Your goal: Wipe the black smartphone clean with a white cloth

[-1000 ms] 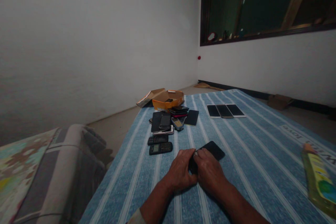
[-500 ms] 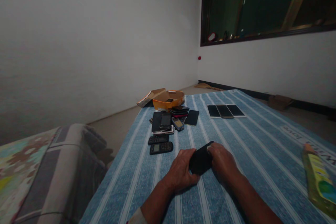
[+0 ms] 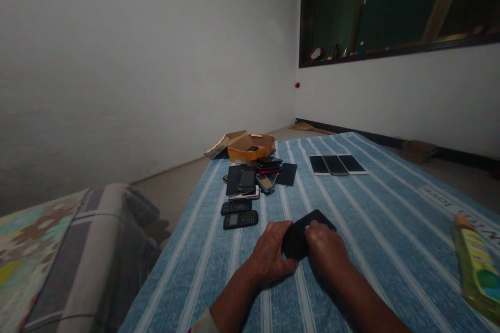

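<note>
A dark smartphone (image 3: 297,237) lies tilted between my hands, low over the striped cloth. My left hand (image 3: 271,252) grips its left end, thumb along the near edge and fingers at the far edge. My right hand (image 3: 328,247) is closed and pressed on the phone's dark face. A small white bit, like a wipe or cloth, peeks out at its fingertips; most of it is hidden. To the left lie two black keypad phones (image 3: 241,219), one behind the other. Behind them is a pile of phones (image 3: 246,180).
An open orange box (image 3: 248,155) stands behind the pile. Three smartphones (image 3: 336,165) lie side by side at the back right. A bottle of yellow-green liquid (image 3: 474,270) lies at the right. A draped, padded seat (image 3: 97,255) is at the left.
My right hand has moved left and slightly nearer across the phone's face, uncovering its far right corner. My left hand keeps its hold at the left end.
</note>
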Motion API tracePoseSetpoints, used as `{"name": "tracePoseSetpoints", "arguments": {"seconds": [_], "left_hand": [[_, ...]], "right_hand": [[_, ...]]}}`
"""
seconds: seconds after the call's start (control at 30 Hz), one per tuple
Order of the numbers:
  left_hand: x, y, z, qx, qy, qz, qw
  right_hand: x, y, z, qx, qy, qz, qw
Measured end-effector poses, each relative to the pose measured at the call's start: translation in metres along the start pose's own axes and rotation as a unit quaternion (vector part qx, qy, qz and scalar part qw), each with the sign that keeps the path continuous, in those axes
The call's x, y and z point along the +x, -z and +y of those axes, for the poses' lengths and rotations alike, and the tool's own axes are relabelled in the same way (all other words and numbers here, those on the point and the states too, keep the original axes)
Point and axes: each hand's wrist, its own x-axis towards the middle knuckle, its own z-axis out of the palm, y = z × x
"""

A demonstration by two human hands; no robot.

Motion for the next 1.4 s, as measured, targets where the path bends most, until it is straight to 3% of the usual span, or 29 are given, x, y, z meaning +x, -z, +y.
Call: {"name": "tracePoseSetpoints", "arguments": {"seconds": [0.17, 0.33, 0.67, 0.87, 1.07, 1.23, 1.4], "left_hand": [[-0.002, -0.003, -0.008, -0.005, 0.001, -0.008, 1.000], [-0.002, -0.003, -0.006, -0.006, 0.002, -0.006, 1.000], [0.001, 0.001, 0.001, -0.006, -0.004, -0.012, 1.000], [0.001, 0.006, 0.005, -0.003, 0.021, -0.025, 0.999], [0.002, 0.007, 0.008, 0.002, 0.016, -0.027, 0.999], [0.003, 0.007, 0.006, 0.003, 0.018, -0.030, 0.999], [0.003, 0.006, 0.007, 0.004, 0.018, -0.028, 0.999]], "right_hand": [[-0.010, -0.001, -0.025, 0.042, 0.067, -0.016, 0.997], [-0.011, -0.001, -0.025, 0.053, 0.084, -0.028, 0.995], [0.005, -0.006, 0.026, 0.063, -0.011, 0.041, 0.997], [0.016, -0.014, 0.054, 0.031, -0.074, 0.028, 0.996], [0.022, -0.021, 0.071, 0.055, -0.091, 0.047, 0.993], [0.025, -0.027, 0.073, 0.134, -0.063, 0.121, 0.982], [0.018, -0.025, 0.045, 0.191, 0.040, 0.133, 0.972]]}}
